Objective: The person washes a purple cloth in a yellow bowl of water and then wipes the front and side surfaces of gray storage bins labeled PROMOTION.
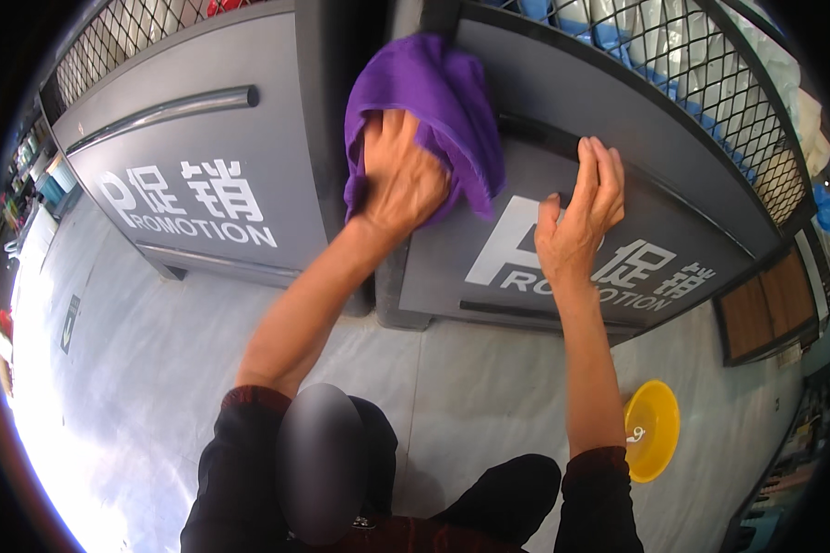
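Note:
A purple cloth [425, 104] is bunched under my left hand [401, 169], pressed to the front of the dark grey display bin on the right [443, 269] near its corner post. My left fingertips are partly hidden in its folds. My right hand [584, 207] holds nothing; its fingers are apart, with the tips by the black horizontal rail [539, 131] on the same bin. Large white lettering [636, 263] runs across the panel behind that hand.
To the left stands a second grey bin [277, 138] with a rail [173, 114] and white lettering. Black wire mesh [705, 83] tops the bins, with bagged goods behind it. A yellow basin [653, 428] sits on the grey floor [484, 387] beside my right forearm.

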`<act>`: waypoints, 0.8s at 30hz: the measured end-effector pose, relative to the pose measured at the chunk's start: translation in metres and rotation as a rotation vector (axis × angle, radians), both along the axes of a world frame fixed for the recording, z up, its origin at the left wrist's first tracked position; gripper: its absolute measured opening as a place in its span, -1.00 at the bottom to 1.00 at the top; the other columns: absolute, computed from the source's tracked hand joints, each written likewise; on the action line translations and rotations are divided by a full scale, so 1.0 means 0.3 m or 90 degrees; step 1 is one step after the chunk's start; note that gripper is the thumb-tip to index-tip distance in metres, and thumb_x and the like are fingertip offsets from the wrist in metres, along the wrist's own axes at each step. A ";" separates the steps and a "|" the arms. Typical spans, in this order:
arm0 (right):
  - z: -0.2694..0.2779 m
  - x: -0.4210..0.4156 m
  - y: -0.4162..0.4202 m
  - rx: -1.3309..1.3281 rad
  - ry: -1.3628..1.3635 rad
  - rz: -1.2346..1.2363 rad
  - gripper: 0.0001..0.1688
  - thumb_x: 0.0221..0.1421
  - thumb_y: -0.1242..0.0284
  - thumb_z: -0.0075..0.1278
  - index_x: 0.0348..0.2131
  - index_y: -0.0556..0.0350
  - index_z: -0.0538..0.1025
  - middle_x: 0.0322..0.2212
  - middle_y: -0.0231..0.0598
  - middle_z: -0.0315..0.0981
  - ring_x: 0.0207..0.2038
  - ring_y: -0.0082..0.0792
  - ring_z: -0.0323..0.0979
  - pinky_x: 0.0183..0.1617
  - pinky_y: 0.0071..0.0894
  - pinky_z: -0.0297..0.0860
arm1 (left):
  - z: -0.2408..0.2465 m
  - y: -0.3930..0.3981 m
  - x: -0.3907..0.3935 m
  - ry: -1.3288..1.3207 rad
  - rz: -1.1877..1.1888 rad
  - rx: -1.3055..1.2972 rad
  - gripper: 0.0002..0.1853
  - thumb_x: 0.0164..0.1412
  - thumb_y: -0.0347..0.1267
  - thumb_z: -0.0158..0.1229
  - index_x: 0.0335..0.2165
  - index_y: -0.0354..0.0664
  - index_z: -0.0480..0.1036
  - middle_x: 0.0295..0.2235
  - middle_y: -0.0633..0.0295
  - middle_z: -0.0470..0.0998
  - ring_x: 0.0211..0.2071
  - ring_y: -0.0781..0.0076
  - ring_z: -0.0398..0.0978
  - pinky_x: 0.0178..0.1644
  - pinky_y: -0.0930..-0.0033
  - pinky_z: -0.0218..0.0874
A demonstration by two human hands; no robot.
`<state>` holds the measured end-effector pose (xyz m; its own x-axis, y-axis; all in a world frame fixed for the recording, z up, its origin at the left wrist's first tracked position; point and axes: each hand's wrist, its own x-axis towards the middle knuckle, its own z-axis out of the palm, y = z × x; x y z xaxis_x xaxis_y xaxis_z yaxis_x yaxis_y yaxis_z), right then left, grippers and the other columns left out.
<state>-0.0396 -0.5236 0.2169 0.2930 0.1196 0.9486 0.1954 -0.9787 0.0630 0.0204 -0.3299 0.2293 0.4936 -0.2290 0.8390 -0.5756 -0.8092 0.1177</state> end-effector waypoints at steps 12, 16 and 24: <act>0.002 0.006 0.013 0.005 -0.005 0.007 -0.17 -0.20 0.67 -0.10 0.16 0.16 0.22 0.14 -0.22 0.09 0.22 -0.08 0.04 0.16 -0.07 -0.03 | -0.173 0.024 0.028 -0.092 -0.032 0.008 -0.49 -0.07 -0.41 0.05 -0.07 -0.38 0.34 0.21 -0.10 0.07 0.22 -0.20 0.00 0.17 -0.38 -0.16; 0.010 0.012 0.016 -0.018 -0.021 0.020 -0.18 -0.19 0.68 -0.11 0.17 0.18 0.21 0.13 -0.20 0.09 0.22 -0.07 0.04 0.15 -0.05 -0.02 | -0.390 0.079 -0.007 -0.035 -0.044 0.135 -0.47 0.14 -0.18 -0.12 0.05 -0.17 0.29 0.14 -0.05 0.18 0.17 -0.18 0.08 0.15 -0.27 -0.05; 0.012 0.011 0.025 0.007 -0.019 0.028 -0.17 -0.19 0.69 -0.11 0.17 0.18 0.21 0.14 -0.19 0.08 0.23 -0.05 0.04 0.18 -0.08 -0.06 | -0.365 0.067 0.061 -0.144 -0.047 0.004 -0.51 0.13 -0.26 -0.02 -0.01 -0.33 0.30 0.14 -0.19 0.14 0.17 -0.29 0.06 0.21 -0.26 -0.12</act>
<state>-0.0362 -0.5162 0.2205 0.2596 0.1217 0.9580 0.2368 -0.9698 0.0590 0.0387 -0.3096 0.1197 0.2747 -0.2630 0.9248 -0.6443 -0.7644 -0.0260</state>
